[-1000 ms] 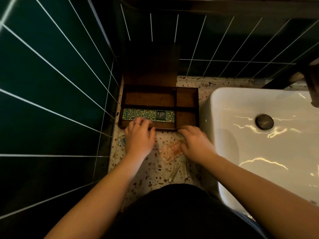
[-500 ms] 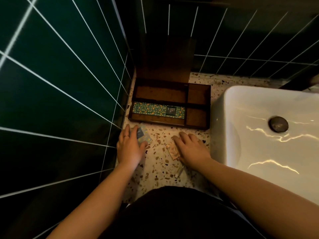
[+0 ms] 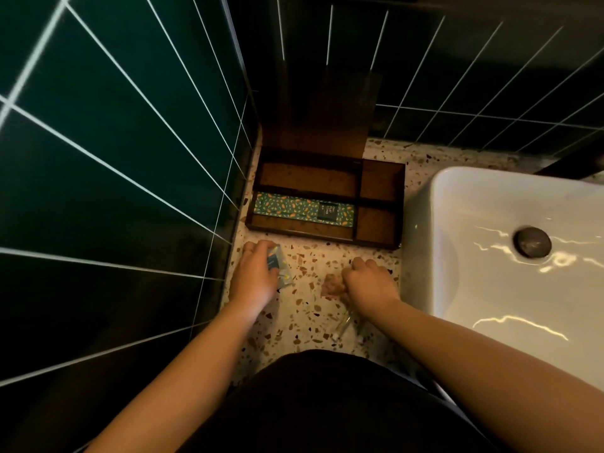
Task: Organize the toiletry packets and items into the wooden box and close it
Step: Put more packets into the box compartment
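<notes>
The wooden box point(image 3: 380, 186) stands open on the terrazzo counter, its lid point(image 3: 322, 109) upright against the back wall. A long green patterned comb packet point(image 3: 294, 208) lies in its front left compartment. In front of the box, my left hand point(image 3: 256, 276) grips a small blue-grey packet point(image 3: 280, 268) on the counter. My right hand point(image 3: 369, 284) is closed on an orange-pink packet point(image 3: 330, 285), which is blurred. A thin clear-wrapped item point(image 3: 343, 325) lies on the counter below my right wrist.
Dark green tiled walls close in on the left and behind the box. A white sink basin point(image 3: 510, 308) with a dark drain plug point(image 3: 532, 240) fills the right side, close to the box. The counter strip point(image 3: 313, 256) between wall and sink is narrow.
Both hands have drawn back from the box's front edge toward me. My left hand took hold of the blue-grey packet, and my right hand closed over the orange-pink one.
</notes>
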A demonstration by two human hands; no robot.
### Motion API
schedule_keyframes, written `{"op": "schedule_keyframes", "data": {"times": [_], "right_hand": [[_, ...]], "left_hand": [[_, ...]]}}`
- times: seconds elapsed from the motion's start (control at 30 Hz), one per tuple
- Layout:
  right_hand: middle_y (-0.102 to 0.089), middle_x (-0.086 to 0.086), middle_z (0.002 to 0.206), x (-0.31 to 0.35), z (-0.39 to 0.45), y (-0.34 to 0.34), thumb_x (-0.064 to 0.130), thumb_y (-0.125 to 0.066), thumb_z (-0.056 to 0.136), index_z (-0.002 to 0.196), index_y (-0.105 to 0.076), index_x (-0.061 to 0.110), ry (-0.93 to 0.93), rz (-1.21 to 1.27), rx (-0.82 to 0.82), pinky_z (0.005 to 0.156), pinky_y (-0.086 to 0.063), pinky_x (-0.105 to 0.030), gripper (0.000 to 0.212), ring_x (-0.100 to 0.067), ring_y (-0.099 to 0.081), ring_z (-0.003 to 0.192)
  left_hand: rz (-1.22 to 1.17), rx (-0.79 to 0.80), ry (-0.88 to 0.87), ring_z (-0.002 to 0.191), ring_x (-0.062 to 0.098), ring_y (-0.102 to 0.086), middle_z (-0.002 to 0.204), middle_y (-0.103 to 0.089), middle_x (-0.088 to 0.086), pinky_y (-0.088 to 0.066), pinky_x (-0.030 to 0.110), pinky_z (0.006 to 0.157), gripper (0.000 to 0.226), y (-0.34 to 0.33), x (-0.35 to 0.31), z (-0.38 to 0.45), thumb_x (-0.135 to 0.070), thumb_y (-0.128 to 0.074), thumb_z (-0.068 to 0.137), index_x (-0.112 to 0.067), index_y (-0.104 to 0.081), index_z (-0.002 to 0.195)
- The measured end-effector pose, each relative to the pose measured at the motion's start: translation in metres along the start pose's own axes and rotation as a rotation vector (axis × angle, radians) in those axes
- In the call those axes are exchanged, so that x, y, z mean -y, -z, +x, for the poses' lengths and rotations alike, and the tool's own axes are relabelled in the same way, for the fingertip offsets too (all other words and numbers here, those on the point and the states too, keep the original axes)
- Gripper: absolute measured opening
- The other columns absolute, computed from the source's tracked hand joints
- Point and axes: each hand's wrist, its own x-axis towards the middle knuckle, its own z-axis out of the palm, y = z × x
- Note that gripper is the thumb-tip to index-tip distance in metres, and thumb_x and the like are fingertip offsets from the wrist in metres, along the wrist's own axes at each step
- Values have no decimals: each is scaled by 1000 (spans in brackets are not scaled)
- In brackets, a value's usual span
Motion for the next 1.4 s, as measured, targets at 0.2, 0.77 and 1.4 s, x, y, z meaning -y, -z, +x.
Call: {"op": "schedule_keyframes", "data": {"times": [0.2, 0.77, 1.4], "right_hand": [[-69, -12, 108, -13, 0, 25, 24, -54, 94, 106, -65, 14, -62, 335, -57, 81, -55, -41, 18, -32, -65, 98], [-60, -12, 123, 1, 77, 111, 19, -60, 93, 131, -55, 19, 37, 154, -330, 91, -45, -46, 39, -36, -52, 117], [-46, -15, 132, 13, 97, 74, 8, -56, 94, 136, -50, 14, 76, 218, -172, 86, -53, -48, 43, -40, -53, 112]], "left_hand": [[-205, -42, -90, 112, 10, -52, 130, -52, -5, -40, 26, 93, 33, 20, -19, -1, -6, -56, 97, -21, -58, 127], [255, -24, -115, 125, 34, -46, 131, -61, 1, -34, 49, 99, 29, 66, -85, 90, -11, -59, 93, -29, -61, 115], [386, -279, -82, 127, 34, -44, 137, -51, 9, -37, 43, 97, 51, 26, -52, 89, -14, -78, 77, -24, -58, 123]]}}
